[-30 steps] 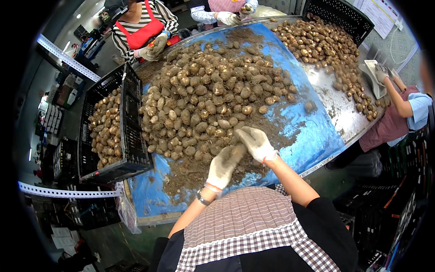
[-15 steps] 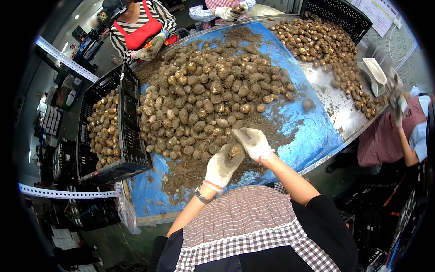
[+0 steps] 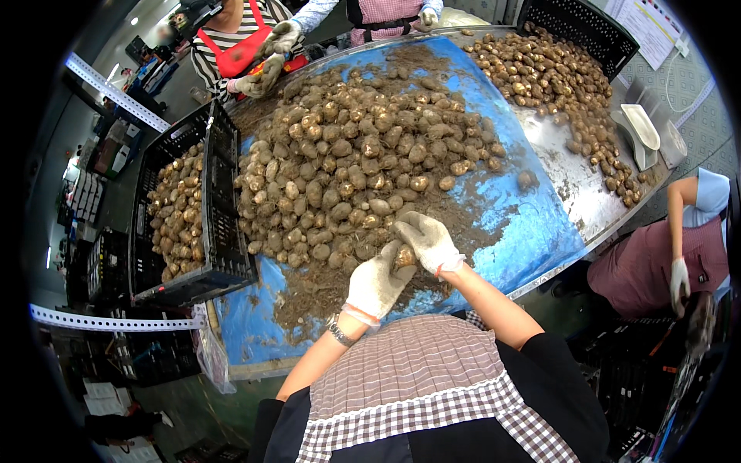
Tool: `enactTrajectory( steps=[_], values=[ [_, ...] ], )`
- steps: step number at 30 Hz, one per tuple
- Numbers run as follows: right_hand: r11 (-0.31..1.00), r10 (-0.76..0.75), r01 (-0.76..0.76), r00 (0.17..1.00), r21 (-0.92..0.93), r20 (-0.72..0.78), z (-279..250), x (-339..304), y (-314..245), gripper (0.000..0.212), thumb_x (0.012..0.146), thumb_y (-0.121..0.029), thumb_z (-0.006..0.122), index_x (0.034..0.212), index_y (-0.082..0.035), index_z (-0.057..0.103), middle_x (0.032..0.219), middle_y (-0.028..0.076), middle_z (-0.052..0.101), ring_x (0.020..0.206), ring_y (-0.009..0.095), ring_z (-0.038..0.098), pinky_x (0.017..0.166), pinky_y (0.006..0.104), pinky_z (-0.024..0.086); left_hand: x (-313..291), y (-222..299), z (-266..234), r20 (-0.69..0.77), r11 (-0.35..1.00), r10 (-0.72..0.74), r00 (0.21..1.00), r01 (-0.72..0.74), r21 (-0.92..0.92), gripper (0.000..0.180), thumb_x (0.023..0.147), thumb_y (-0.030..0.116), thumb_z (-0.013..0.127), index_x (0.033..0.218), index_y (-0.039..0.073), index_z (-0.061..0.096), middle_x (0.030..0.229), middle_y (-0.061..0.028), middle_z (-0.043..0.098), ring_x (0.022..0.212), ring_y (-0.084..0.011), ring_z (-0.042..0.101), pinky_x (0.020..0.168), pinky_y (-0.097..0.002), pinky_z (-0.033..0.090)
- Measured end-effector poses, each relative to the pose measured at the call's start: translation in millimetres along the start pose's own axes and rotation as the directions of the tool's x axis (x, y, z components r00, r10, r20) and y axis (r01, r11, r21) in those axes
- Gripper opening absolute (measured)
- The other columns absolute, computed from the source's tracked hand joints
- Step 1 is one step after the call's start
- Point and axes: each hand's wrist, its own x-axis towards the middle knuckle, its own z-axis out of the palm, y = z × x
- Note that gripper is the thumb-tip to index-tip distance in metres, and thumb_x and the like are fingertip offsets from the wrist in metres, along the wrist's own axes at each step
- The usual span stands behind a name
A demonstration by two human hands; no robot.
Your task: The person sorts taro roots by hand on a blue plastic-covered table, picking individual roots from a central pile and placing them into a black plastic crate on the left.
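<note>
My left hand (image 3: 378, 284), in a dirty white work glove, is closed around a small brown taro corm (image 3: 404, 256) at the near edge of the heap. From the right, my right hand (image 3: 432, 245), gloved the same way, is bent over the same corm with its fingers curled; its fingertips are partly hidden. Just beyond both hands lies a big heap of soil-covered taro corms (image 3: 340, 147) with stringy roots. Loose soil and root scraps (image 3: 309, 301) lie beside my left hand on the blue plastic sheet (image 3: 502, 239) over the table.
A black crate (image 3: 224, 185) of corms stands at the table's left. Cleaner-looking corms (image 3: 540, 69) spread at the far right before another black crate (image 3: 594, 35), near a white scoop (image 3: 641, 127). Co-workers stand across the table, and one in a maroon apron (image 3: 641, 262) is at the right.
My hands stay nearly in place, the corm turned slightly between them. Across the table, a co-worker's gloved hand has reached left toward the red-aproned person. The co-worker at right has lowered a hand from the table.
</note>
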Motion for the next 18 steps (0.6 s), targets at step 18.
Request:
enactTrajectory(
  steps=[18],
  values=[
    [0.99, -0.085, 0.101, 0.984, 0.097, -0.159, 6, -19, -3, 0.029, 0.098, -0.025, 0.061, 0.116, -0.003, 0.069, 0.089, 0.014, 0.072, 0.079, 0.019, 0.07, 0.07, 0.0318, 0.052, 9, -17, 0, 0.014, 0.933, -0.133, 0.991, 0.13, -0.337, 0.032, 0.1, 0.029, 0.055, 0.104, 0.002, 0.071, 0.07, -0.0167, 0.068, 0.066, -0.0266, 0.07, 0.061, -0.0388, 0.053]
  ],
)
